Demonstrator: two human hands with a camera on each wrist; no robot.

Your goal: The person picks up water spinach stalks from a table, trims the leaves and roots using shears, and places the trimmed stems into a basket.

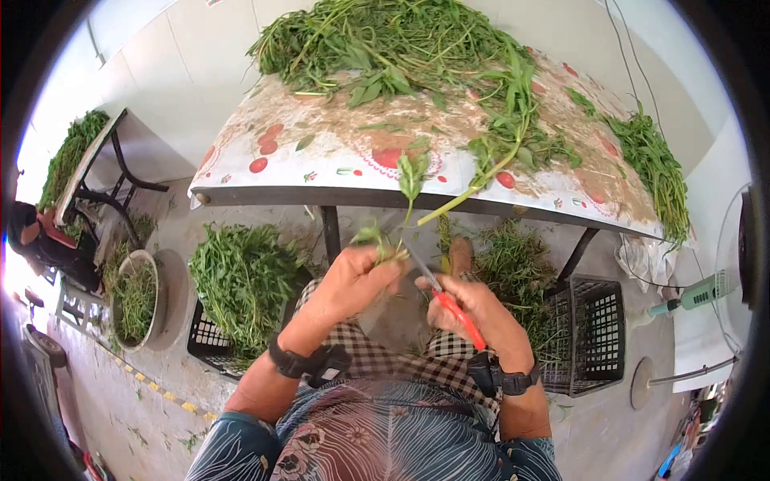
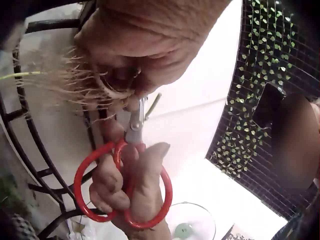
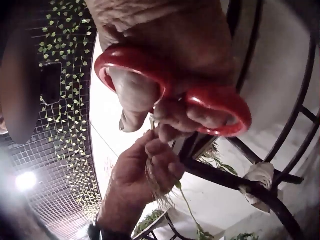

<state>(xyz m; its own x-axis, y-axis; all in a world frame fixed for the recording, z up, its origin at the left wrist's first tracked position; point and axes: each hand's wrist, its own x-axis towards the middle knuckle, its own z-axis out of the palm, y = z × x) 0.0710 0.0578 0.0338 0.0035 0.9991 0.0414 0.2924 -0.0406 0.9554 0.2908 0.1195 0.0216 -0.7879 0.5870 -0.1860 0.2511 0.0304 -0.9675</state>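
Note:
My left hand (image 1: 361, 282) grips a plant by its lower stem, and its pale thin roots (image 2: 60, 85) fan out beside the fist in the left wrist view. Red-handled scissors (image 1: 459, 316) are in my right hand (image 1: 485, 311), with fingers and thumb through the two loops (image 3: 220, 110). Their metal blades (image 2: 136, 122) point at the left hand, right by a short cut-looking piece of green stem (image 2: 154, 106). A leafy sprig (image 1: 411, 176) stands up just beyond the hands, and a thick leafy stem (image 1: 473, 189) hangs over the table's front edge.
A big heap of green plants (image 1: 393, 40) covers the back of the soil-smeared table (image 1: 321, 152). Black crates stand below, one under leafy greens (image 1: 241, 280), one at the right (image 1: 597, 333). A tub (image 1: 156, 313) of cuttings sits left. A fan (image 1: 706, 290) stands right.

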